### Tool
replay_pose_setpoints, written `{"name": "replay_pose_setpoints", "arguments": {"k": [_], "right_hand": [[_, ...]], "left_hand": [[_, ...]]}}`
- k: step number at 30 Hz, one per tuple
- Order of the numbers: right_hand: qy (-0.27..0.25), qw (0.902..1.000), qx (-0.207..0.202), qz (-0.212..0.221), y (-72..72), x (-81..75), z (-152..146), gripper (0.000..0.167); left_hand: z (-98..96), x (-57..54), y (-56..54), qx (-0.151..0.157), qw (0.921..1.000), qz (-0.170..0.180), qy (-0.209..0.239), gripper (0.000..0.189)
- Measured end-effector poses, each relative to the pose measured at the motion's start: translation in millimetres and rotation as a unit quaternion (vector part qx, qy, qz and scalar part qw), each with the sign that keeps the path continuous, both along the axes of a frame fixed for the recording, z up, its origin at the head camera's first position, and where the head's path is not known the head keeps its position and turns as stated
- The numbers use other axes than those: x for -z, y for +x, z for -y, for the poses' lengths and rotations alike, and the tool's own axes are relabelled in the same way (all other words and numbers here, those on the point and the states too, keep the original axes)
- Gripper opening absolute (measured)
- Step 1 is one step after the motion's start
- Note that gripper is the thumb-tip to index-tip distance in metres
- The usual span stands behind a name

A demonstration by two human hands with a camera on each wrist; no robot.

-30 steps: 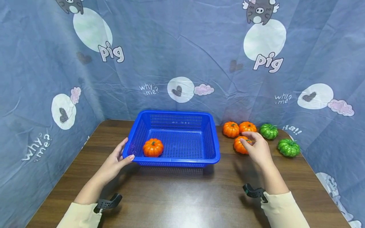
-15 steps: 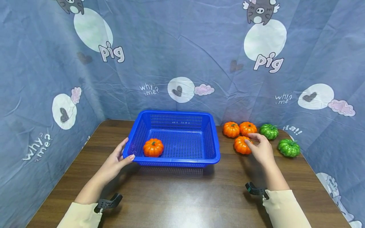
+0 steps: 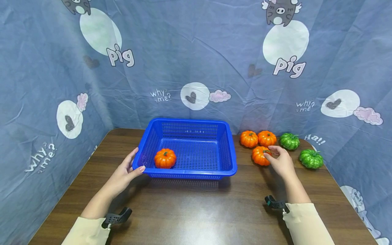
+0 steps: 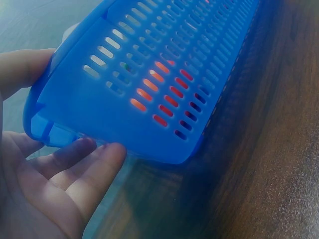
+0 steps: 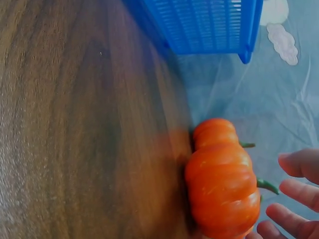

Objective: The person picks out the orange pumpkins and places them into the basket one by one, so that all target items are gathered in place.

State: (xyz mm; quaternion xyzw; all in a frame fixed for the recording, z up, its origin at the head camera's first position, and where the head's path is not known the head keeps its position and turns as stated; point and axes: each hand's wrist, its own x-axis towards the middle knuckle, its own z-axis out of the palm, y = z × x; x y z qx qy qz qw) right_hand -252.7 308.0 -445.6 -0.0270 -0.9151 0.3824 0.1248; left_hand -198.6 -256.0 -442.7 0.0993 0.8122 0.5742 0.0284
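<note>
In the head view, a blue plastic basket (image 3: 190,172) stands on the table with one small orange pumpkin (image 3: 165,158) inside, at its left front. My left hand (image 3: 122,175) grips the basket's left front corner, thumb over the rim and fingers against the outer side; the left wrist view shows this hand (image 4: 55,174) at the rim. Beside the nearest orange pumpkin (image 3: 259,156), to the right of the basket, hovers my right hand (image 3: 282,163). Its fingers are loosely bent close to the stem. The right wrist view shows them (image 5: 299,199) apart from that pumpkin (image 5: 224,189).
Two more orange pumpkins (image 3: 248,139) sit behind the nearest one, close to the back cloth. Two green pumpkins (image 3: 311,159) lie farther right, near the table's right edge. A blue printed cloth (image 3: 196,51) surrounds the wooden table (image 3: 190,211) at the back and sides.
My right hand has drawn slightly to the right and down from above the nearest orange pumpkin to its right side. The left hand, basket and pumpkins have stayed put.
</note>
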Motion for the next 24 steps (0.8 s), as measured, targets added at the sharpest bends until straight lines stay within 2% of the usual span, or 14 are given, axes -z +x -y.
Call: {"name": "replay_pose_setpoints", "arguments": {"k": [17, 24], "right_hand": [[-0.018, 0.9983, -0.013, 0.054, -5.1, 8.6, -1.8, 0.06], [-0.029, 0.9975, -0.019, 0.061, -7.0, 9.9, -0.2, 0.067]], "left_hand": [[1.1, -0.5, 1.0, 0.0, 1.0, -0.002, -0.007, 0.081], [1.3, 0.1, 0.5, 0.005, 1.0, -0.001, -0.001, 0.082]]}}
